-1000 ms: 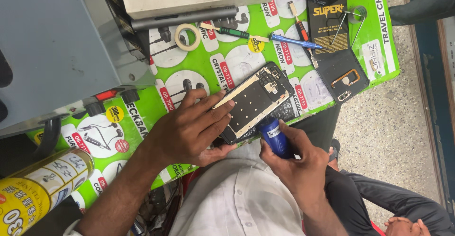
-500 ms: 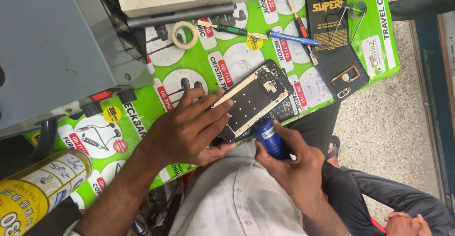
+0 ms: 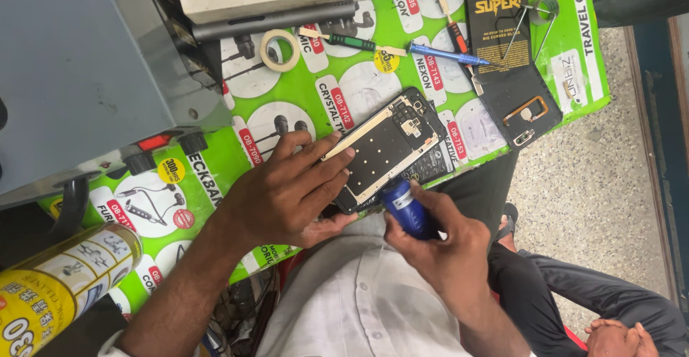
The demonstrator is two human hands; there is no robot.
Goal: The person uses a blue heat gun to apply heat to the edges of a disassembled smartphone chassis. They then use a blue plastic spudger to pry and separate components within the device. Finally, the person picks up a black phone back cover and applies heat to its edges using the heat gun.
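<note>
Opened phone [image 3: 387, 149], back cover off, lies tilted on the green printed mat [image 3: 287, 113] covering the counter, near the front edge. Left hand [image 3: 287, 192] lies flat over the phone's lower left end, fingers [image 3: 326, 160] spread and pressing along its edge, thumb beneath at the counter edge. Right hand [image 3: 438, 246] has its fingers closed around a blue-handled screwdriver [image 3: 403, 210], the handle's upper end touching the phone's lower edge; the tip is hidden.

Farther back on the mat: roll of tape [image 3: 280, 48], green-handled tool [image 3: 352, 41], blue-handled tool [image 3: 445, 55], black packet [image 3: 502, 12], black phone cover [image 3: 527, 109]. Grey metal box [image 3: 79, 63] stands at left. Yellow can [image 3: 50, 292] lies at lower left.
</note>
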